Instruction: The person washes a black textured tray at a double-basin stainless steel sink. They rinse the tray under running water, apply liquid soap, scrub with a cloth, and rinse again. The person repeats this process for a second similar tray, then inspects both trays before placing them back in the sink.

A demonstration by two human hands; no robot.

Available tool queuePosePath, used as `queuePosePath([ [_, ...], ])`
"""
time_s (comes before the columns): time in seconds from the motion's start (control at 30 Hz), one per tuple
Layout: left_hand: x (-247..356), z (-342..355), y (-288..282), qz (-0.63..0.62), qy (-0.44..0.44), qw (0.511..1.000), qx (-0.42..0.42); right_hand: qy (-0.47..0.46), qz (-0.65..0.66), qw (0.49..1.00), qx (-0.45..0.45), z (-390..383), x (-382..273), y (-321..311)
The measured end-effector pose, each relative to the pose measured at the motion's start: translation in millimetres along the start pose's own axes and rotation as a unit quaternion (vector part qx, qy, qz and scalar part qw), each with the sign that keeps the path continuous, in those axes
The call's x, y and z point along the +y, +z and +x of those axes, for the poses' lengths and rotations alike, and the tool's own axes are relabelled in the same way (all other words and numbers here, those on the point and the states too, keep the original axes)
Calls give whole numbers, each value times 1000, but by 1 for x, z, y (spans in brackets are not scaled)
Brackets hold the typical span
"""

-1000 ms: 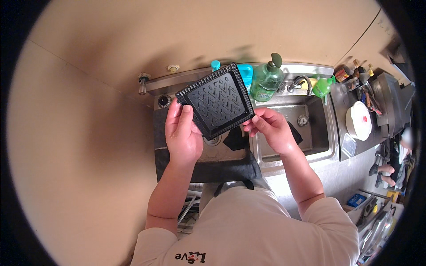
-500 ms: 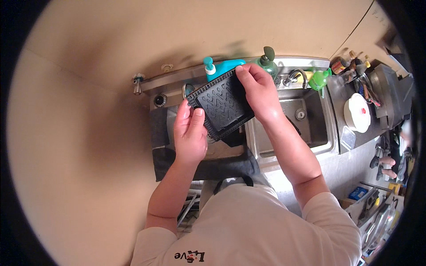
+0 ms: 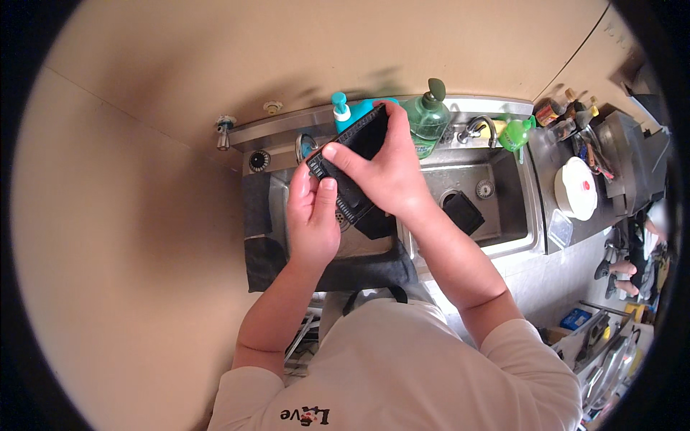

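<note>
A black square tray (image 3: 366, 136) with a ridged rim is held tilted above the left sink basin (image 3: 359, 246). My left hand (image 3: 313, 219) grips its lower-left side, thumb up along the edge. My right hand (image 3: 384, 172) lies across the tray, thumb on the left rim near my left hand and fingers on the upper right part, hiding much of it. In the right basin (image 3: 445, 237) lies another black tray (image 3: 463, 212). Behind my hands stand a teal bottle (image 3: 343, 115) and a green pump bottle (image 3: 428, 115).
A dark mat (image 3: 269, 273) drapes over the sink's front. At the right are a faucet (image 3: 474, 129), a green bottle (image 3: 516, 133), a white container (image 3: 575, 187) and several bottles (image 3: 568, 108). A person's legs (image 3: 622, 276) show at the far right, above a cluttered shelf (image 3: 596, 330).
My right hand moved from the tray's right corner up and then across its face, its thumb now at the left rim. The tray tilted, so its patterned face is mostly hidden.
</note>
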State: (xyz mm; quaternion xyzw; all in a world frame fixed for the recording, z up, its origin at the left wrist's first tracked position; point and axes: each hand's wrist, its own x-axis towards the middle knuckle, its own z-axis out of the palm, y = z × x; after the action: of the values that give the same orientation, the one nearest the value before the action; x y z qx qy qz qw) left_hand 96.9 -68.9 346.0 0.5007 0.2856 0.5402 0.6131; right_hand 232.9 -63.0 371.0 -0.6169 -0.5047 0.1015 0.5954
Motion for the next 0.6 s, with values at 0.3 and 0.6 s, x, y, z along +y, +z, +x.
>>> queuePosePath([
  [0.3, 28, 3, -6, -120, -43, 992, 15, 228, 238, 939, -100, 17, 5, -33],
  [0.6, 46, -1, -12, -170, -43, 984, 28, 228, 301, 915, -140, -11, 7, -59],
])
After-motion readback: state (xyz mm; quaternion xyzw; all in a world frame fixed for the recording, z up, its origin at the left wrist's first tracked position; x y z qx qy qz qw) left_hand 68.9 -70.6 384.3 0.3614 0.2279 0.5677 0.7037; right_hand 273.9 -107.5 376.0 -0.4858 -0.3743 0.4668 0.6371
